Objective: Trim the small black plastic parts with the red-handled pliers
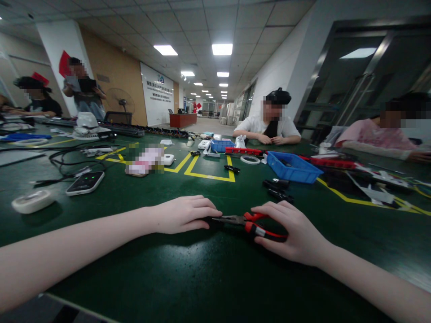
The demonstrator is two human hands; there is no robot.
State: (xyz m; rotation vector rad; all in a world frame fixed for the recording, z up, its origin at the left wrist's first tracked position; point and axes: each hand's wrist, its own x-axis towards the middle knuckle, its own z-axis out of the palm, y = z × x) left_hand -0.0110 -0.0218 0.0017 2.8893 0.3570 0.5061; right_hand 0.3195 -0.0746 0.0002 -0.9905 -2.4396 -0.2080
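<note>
My right hand [296, 231] holds a pair of long-nose pliers [249, 224] by its red and black handles, thumb on the near handle and fingers on the far one. The handles are spread apart, and the metal jaws point left, low over the green table. My left hand [188, 214] is stretched out at the tip of the jaws. Its fingers are extended, with a gap between them and the thumb. The fingertips are at or very near the plier tip; whether they touch it I cannot tell. No object shows clearly between the jaws.
Beyond my hands are a blue bin [292, 168], black parts [278, 190], a phone [148, 160] and yellow tape lines. A white-edged device [85, 183], a white roll [33, 202] and cables lie left. A person [269, 121] sits opposite, another [380, 134] at right.
</note>
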